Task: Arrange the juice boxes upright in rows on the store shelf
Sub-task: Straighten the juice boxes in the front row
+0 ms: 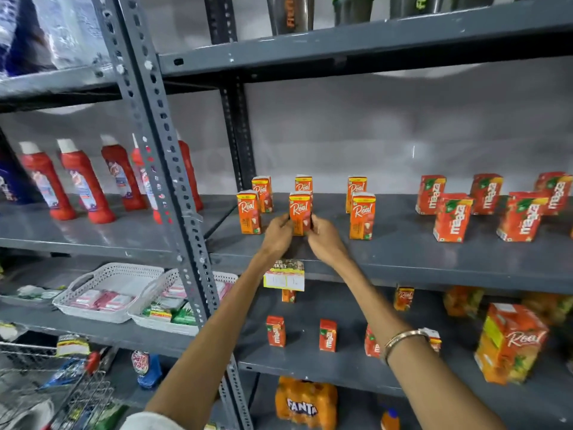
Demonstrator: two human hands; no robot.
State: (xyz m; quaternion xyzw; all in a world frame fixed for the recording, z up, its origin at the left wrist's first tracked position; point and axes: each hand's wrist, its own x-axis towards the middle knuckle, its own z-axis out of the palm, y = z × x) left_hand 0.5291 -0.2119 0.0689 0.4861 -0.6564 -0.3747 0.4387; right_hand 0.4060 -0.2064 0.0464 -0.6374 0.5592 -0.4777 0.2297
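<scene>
On the grey middle shelf [403, 252] several small orange Real juice boxes stand upright in two rows. My left hand [278, 232] and my right hand [325, 238] both grip the lower sides of the front middle Real box [300, 209], which stands upright on the shelf. Another front box [249, 211] is to its left and one [362, 215] to its right. Behind stand three more Real boxes [263, 193], [304, 183], [356, 189]. Red Maaza juice boxes [451, 217] stand further right, slightly tilted in view.
A slotted steel upright [167, 169] divides the shelving. Red bottles [83, 184] fill the left bay. The lower shelf holds small Maaza boxes [275, 331] and a large Real carton [508, 342]. White baskets [108, 293] sit lower left, a Fanta pack [305, 401] below.
</scene>
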